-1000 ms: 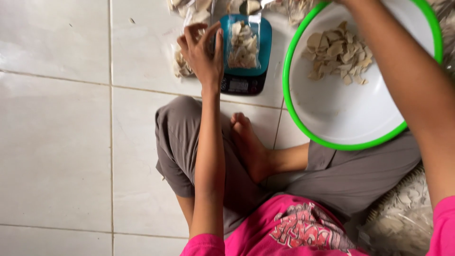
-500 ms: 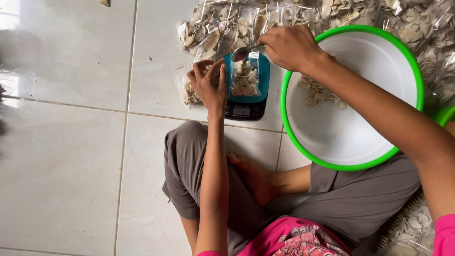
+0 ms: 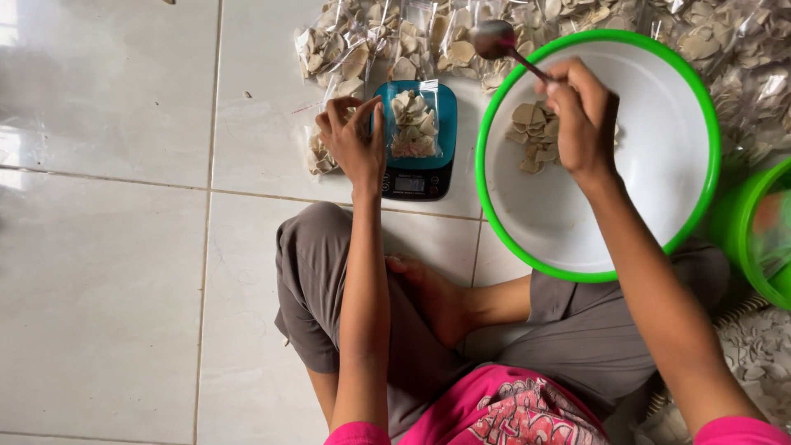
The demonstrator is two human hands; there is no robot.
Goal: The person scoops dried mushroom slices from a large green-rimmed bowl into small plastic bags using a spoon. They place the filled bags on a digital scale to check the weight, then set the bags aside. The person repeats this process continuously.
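The right hand (image 3: 581, 115) is clamped on a long metal spoon (image 3: 504, 45), whose bowl points away over the white green-rimmed basin's (image 3: 700, 206) far rim; the left hand (image 3: 353, 140) pinches a clear chip-filled bag (image 3: 414, 124) on the small blue scale (image 3: 412, 177).

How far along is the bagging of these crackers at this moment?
Done: a row of filled clear bags lies on the floor beyond the scale. In hand: the left hand steadies a part-filled bag on the scale, while the right hand holds a spoon above the white basin. Left: a small heap of crackers remains in the basin.
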